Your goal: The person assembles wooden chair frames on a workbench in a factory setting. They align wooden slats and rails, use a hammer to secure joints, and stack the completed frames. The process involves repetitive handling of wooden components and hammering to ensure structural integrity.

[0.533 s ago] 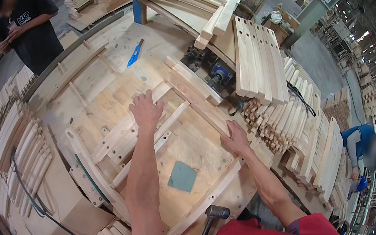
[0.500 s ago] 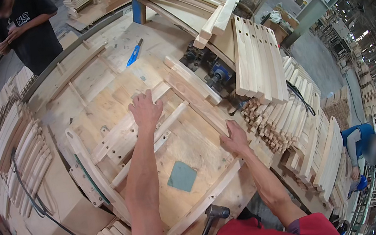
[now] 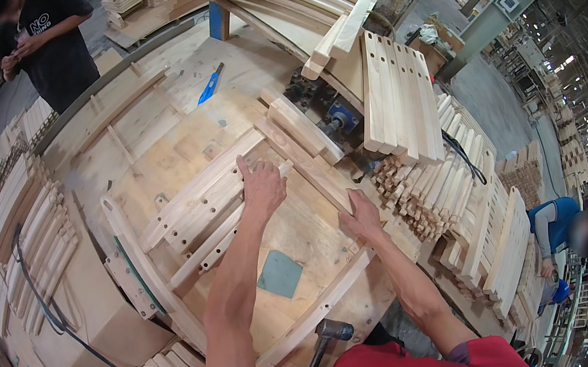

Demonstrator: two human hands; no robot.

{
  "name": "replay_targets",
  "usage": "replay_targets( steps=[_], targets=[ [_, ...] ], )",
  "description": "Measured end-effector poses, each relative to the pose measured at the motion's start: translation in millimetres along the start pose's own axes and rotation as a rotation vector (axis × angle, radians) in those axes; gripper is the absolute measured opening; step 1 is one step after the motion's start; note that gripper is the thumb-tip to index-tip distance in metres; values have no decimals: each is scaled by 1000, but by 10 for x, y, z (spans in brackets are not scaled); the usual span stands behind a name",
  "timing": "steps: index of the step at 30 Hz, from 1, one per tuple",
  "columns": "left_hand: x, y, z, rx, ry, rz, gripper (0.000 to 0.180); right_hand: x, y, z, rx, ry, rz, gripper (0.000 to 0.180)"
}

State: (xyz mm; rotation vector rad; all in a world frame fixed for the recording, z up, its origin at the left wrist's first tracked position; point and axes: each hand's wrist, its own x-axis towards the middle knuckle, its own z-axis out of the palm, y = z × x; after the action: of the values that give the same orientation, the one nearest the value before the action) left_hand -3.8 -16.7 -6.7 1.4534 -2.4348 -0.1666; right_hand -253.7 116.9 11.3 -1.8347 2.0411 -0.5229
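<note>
Narrow wooden rail (image 3: pixel 206 248) lies slantwise between the arms, its upper end under the left hand (image 3: pixel 264 189): one finger stretches toward the wide drilled slat (image 3: pixel 221 175) while the others bend over the rail, though I cannot tell whether they pinch it. The right hand (image 3: pixel 363 216) has its fingers bent at the near end of the long side rail (image 3: pixel 303 161); their undersides are hidden, so pinching or mere pressing stays unclear. Half a second ago the left hand covered the slat's upper end; now it sits lower and further right, leaving that end bare — the narrow rail, not the slat, seems to be the piece being handled. The rail is pale, slim and straight, its lower end near the curved post (image 3: pixel 179 313) and its upper end close to the side rail; whether either joint is seated I cannot tell. Further out, a drilled lower rail (image 3: pixel 316 313) crosses toward the body, a teal square (image 3: pixel 279 274) lies on the plywood, a dark-headed hammer (image 3: pixel 335 329) rests near the red shirt, and drilled slats (image 3: pixel 399 99) stand stacked at the right.
</note>
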Motion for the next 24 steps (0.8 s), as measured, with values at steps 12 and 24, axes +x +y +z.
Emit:
replay_targets(
  steps=[12,24],
  targets=[
    [-9,22,15,7,24,14,30,-38,44,33,29,31,-22,66],
    [7,35,66,-17,-14,-7,33,-49,23,3,-25,36,-1,61]
  ],
)
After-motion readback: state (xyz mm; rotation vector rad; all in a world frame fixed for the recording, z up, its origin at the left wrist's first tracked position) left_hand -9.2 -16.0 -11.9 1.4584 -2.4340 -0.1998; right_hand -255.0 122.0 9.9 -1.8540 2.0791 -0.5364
